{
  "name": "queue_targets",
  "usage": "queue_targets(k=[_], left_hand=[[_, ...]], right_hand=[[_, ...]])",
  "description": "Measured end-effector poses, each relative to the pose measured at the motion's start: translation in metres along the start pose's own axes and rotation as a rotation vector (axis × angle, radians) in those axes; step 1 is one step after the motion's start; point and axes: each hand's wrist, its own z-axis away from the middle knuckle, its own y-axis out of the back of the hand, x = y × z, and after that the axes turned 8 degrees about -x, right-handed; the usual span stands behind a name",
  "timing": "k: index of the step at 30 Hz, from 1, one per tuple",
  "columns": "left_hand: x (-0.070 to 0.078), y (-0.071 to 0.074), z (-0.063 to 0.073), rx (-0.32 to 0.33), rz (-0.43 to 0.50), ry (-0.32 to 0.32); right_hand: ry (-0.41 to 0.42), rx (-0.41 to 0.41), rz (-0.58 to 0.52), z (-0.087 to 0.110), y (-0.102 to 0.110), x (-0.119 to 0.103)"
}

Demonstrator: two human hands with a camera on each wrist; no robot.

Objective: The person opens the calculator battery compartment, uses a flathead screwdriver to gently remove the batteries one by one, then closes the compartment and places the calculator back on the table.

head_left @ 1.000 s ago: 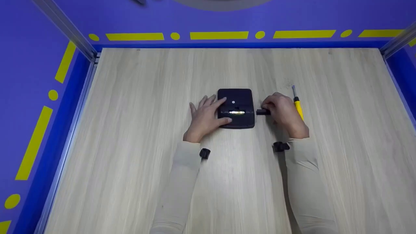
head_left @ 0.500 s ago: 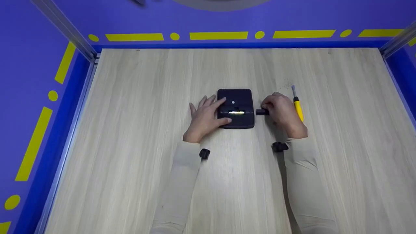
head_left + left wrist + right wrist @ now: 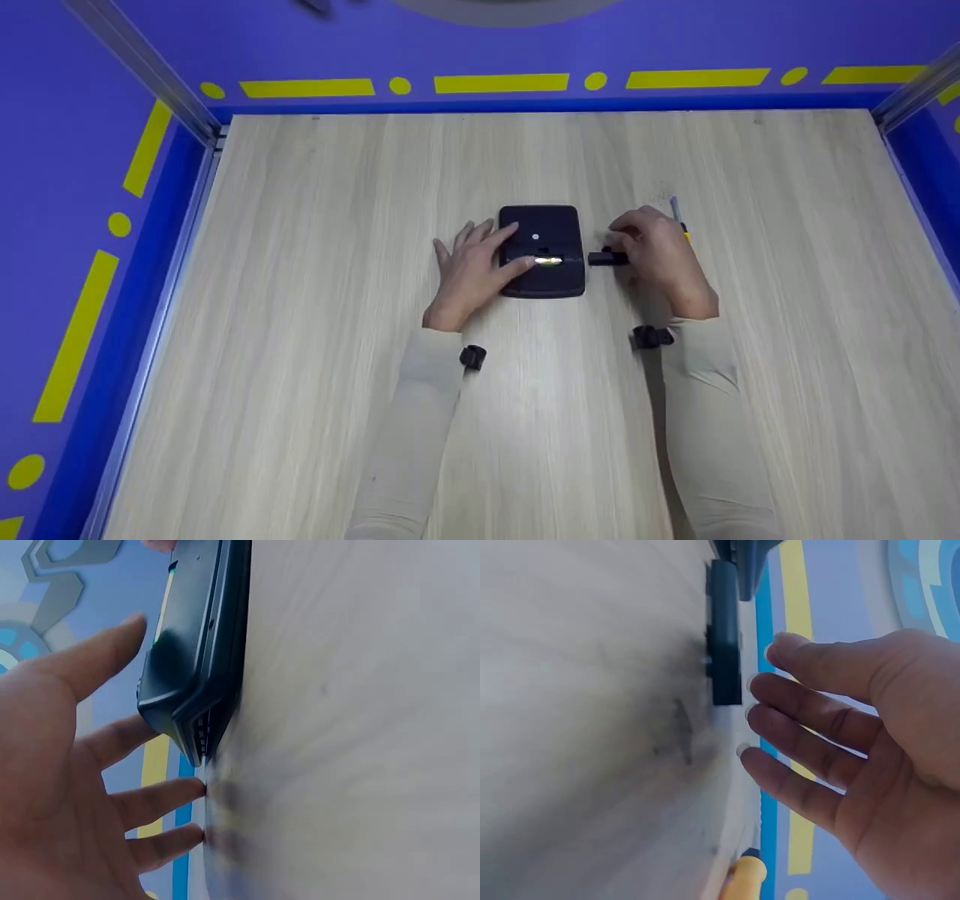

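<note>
A black flat device (image 3: 551,282) lies on the table with a battery compartment exposed, and a shiny battery (image 3: 552,260) sits in the slot. My left hand (image 3: 466,274) is spread at its left edge. In the left wrist view its thumb hovers by the compartment of the device (image 3: 199,630), and two fingertips touch the table. A small black bar-shaped cover (image 3: 602,259) lies just right of the device. My right hand (image 3: 660,255) is beside it with loosely bent fingers. In the right wrist view the fingertips are a little apart from the cover (image 3: 726,634).
A yellow-handled screwdriver (image 3: 676,211) lies behind my right hand, mostly covered by it; its handle (image 3: 746,879) shows in the right wrist view. Dark specks (image 3: 661,192) are scattered near its tip. A blue wall (image 3: 495,52) with yellow marks borders the wooden table (image 3: 337,225).
My left thumb has moved up from the lower part of the device to the battery's left end. My right fingers have lifted slightly away from the cover, showing more of it.
</note>
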Motion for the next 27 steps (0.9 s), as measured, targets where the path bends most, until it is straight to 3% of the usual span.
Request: queue_targets(k=[6,12,19,27], left_hand=[[0.002,-0.003,0.001,0.03,0.009,0.009],[0.002,-0.005,0.002,0.047,0.015,0.014],[0.002,-0.006,0.001,0.054,0.025,0.016],[0.003,-0.004,0.001,0.044,0.023,0.016]], right_hand=[[-0.033,0.076,0.005,0.005,0.012,0.003],[-0.162,0.154,-0.002,0.012,0.026,0.007],[-0.415,0.109,-0.013,0.016,0.04,0.014],[-0.554,0.02,-0.012,0.02,0.045,0.025]])
